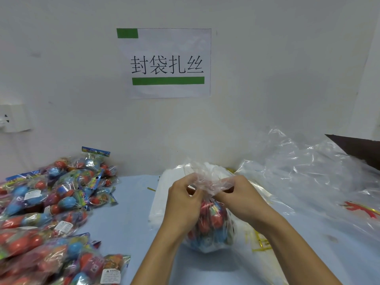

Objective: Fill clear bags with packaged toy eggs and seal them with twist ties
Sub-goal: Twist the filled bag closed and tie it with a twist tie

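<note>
A clear bag (211, 227) filled with red and blue packaged toy eggs stands on the light blue table (131, 223) in front of me. Its gathered neck (205, 177) rises between my hands. My left hand (183, 202) pinches the neck from the left, and my right hand (240, 198) grips it from the right. Whether a twist tie is on the neck I cannot tell. Loose gold twist ties (261, 243) lie on the table under my right forearm.
A large heap of packaged toy eggs (51, 212) covers the left side. A stack of white flat bags (164, 194) lies behind the filled bag. Crumpled clear plastic (308, 171) fills the right. A paper sign (166, 62) hangs on the wall.
</note>
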